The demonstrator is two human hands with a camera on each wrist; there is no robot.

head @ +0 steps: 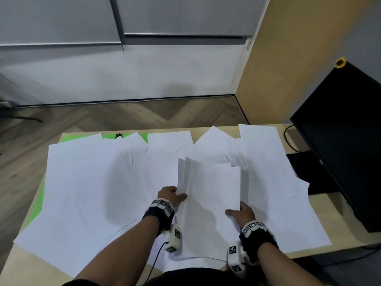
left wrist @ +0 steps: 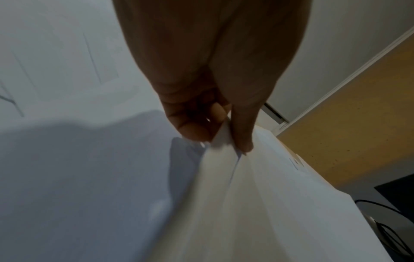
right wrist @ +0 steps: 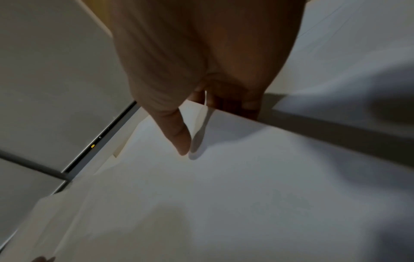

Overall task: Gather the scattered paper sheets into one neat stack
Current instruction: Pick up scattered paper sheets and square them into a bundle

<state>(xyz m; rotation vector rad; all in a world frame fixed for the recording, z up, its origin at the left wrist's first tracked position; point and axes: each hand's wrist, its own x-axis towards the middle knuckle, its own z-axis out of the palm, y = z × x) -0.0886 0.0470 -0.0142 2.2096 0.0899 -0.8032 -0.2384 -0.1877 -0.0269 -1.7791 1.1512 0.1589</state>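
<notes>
White paper sheets (head: 86, 182) lie scattered and overlapping over most of the desk. In the middle a small bundle of sheets (head: 212, 195) is lifted off the rest. My left hand (head: 172, 194) pinches the bundle's left edge; the left wrist view shows the thumb and fingers of that left hand (left wrist: 224, 138) closed on the bundle's paper edge (left wrist: 257, 195). My right hand (head: 240, 211) holds the right edge, thumb on top. In the right wrist view the right hand (right wrist: 215, 113) has its fingers under the sheet (right wrist: 235, 186).
A black monitor (head: 340, 137) stands at the right with its base (head: 303, 162) partly under papers and a cable behind. A green mat (head: 125, 136) peeks out at the desk's far left. The wooden desk edge (head: 26, 263) shows near left.
</notes>
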